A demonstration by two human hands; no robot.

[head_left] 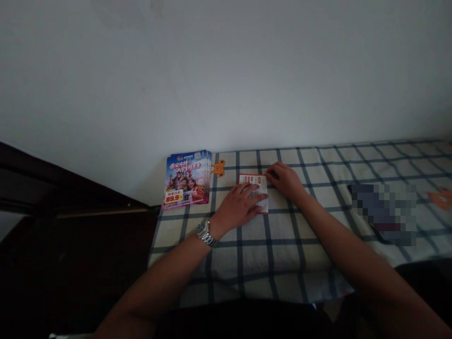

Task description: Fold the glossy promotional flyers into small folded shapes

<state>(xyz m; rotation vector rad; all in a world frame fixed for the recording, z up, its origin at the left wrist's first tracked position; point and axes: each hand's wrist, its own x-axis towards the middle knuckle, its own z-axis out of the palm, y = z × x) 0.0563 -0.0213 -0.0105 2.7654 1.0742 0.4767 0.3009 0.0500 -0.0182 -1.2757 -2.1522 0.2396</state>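
Note:
A folded white leaflet with red print (254,184) lies on the checked cloth (282,245). My left hand (239,205), a metal watch on its wrist, lies flat on the leaflet with fingers stretched out. My right hand (285,180) rests at the leaflet's top right corner, fingers curled and pressing its edge. To the left sits a stack of colourful flyers (187,179) marked 89.9, apart from both hands.
A white wall (226,75) rises right behind the cloth. A dark wooden frame (70,197) stands at the left. A blurred dark object (384,212) lies on the cloth at the right. Orange cartoon prints (219,167) mark the cloth.

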